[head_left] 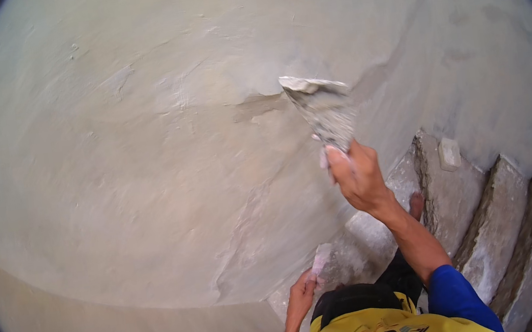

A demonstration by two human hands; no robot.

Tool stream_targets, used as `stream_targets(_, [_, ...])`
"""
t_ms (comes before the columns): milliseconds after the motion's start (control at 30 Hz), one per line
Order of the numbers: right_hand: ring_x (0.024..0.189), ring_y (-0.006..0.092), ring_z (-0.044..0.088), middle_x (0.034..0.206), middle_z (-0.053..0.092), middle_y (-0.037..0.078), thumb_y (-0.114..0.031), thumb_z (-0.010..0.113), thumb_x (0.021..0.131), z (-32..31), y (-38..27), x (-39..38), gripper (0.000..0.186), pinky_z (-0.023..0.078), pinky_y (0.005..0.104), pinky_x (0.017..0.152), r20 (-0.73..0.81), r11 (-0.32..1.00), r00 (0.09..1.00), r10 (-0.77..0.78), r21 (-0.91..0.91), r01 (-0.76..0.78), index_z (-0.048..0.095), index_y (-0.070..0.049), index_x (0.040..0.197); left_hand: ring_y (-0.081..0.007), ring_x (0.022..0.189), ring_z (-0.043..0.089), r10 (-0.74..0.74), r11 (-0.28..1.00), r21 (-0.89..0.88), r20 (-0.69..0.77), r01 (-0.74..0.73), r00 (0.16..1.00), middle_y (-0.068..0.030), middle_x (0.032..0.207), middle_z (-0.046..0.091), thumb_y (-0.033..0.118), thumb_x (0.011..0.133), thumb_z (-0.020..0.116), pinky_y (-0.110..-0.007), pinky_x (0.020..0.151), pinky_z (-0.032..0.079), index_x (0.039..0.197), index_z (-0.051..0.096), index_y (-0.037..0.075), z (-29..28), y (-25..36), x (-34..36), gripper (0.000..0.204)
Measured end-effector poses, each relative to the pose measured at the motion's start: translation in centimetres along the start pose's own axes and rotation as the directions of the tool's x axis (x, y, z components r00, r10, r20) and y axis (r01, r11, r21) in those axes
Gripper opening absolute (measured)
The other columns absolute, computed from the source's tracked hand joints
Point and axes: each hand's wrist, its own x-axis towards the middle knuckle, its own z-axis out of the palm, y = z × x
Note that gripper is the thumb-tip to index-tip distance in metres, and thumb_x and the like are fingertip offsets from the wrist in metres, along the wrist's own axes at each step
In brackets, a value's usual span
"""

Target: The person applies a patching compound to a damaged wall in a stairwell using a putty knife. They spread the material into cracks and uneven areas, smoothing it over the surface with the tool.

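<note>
A paste-smeared scraper [327,109] sits just above and right of centre, over the pale wall [142,181], its handle wrapped by the fingers of the right hand [362,177]. At bottom centre, the left hand [302,293] pinches 1 pinkish-white flat piece [321,261] in its fingers. Lower right, 1 whitish block [449,154] rests on rough steps [459,198]

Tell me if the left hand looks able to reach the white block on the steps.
Probably not: the left hand holds a pale object, and the right forearm seems to cross its way to the block.
</note>
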Motion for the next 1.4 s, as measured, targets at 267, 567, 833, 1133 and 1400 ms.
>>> stream_targets(267, [0.050, 0.0192, 0.052, 0.065, 0.055, 0.011, -0.016, 0.050, 0.101, -1.9, 2.1, 2.0, 0.026, 0.041, 0.0338, 0.049, 0.043, 0.982, 0.981, 0.190, 0.006, -0.190, 0.057, 0.008, 0.107, -0.0077, 0.076, 0.057, -0.090, 0.996, 0.018, -0.103, 0.092, 0.991, -0.0024, 0.092, 0.068, 0.021, 0.105, 0.048, -0.023, 0.065, 0.043, 0.127, 0.061, 0.000, 0.8, -0.7, -1.2, 0.033])
stream_targets(567, [0.053, 0.0098, 0.054, 0.076, 0.062, 0.007, -0.029, 0.041, 0.104, -4.2, -1.3, -1.6, 0.042, 0.043, 0.0233, 0.049, 0.440, 0.642, 0.846, 0.301, 0.563, -0.521, 0.060, 0.004, 0.120, -0.0093, 0.068, 0.057, -0.029, 0.982, -0.188, -0.147, 0.001, 0.989, -0.0050, 0.088, 0.069, 0.027, 0.105, 0.048, -0.023, 0.060, 0.045, 0.119, 0.062, 0.001, -0.2, 7.4, -2.3, 0.033])
stream_targets(833, [0.068, 0.0180, 0.055, 0.077, 0.059, 0.006, -0.002, 0.064, 0.083, -6.4, 2.1, -5.4, 0.025, 0.042, 0.0324, 0.061, 0.318, 0.999, 0.947, 0.048, -0.005, -0.049, 0.070, -0.002, 0.107, -0.0149, 0.065, 0.062, 0.180, 0.942, -0.288, -0.007, -0.175, 0.984, -0.0150, 0.086, 0.069, 0.024, 0.104, 0.048, -0.026, 0.058, 0.048, 0.118, 0.057, -0.005, -1.9, 18.2, -0.3, 0.034])
stream_targets(1133, [0.071, 0.0230, 0.054, 0.079, 0.052, 0.006, -0.013, 0.077, 0.071, -6.4, 2.2, -6.0, 0.051, 0.039, 0.0374, 0.063, 0.373, 0.754, 0.873, -0.315, -0.461, 0.469, 0.065, -0.008, 0.121, -0.0100, 0.060, 0.052, 0.196, 0.936, -0.303, 0.031, -0.177, 0.980, -0.0091, 0.077, 0.064, 0.021, 0.104, 0.048, -0.025, 0.056, 0.043, 0.115, 0.057, -0.003, -1.7, 19.0, 0.3, 0.027])
stream_targets(1400, [0.076, 0.0236, 0.055, 0.085, 0.053, 0.007, -0.008, 0.076, 0.069, -7.4, 2.9, -6.1, 0.055, 0.040, 0.0377, 0.066, 0.419, 0.698, 0.845, -0.333, -0.493, 0.520, 0.063, -0.006, 0.122, -0.0084, 0.060, 0.050, 0.148, 0.967, -0.219, 0.068, -0.130, 0.987, -0.0066, 0.075, 0.062, 0.020, 0.104, 0.048, -0.023, 0.055, 0.040, 0.112, 0.058, -0.002, -1.9, 20.0, 0.2, 0.025])
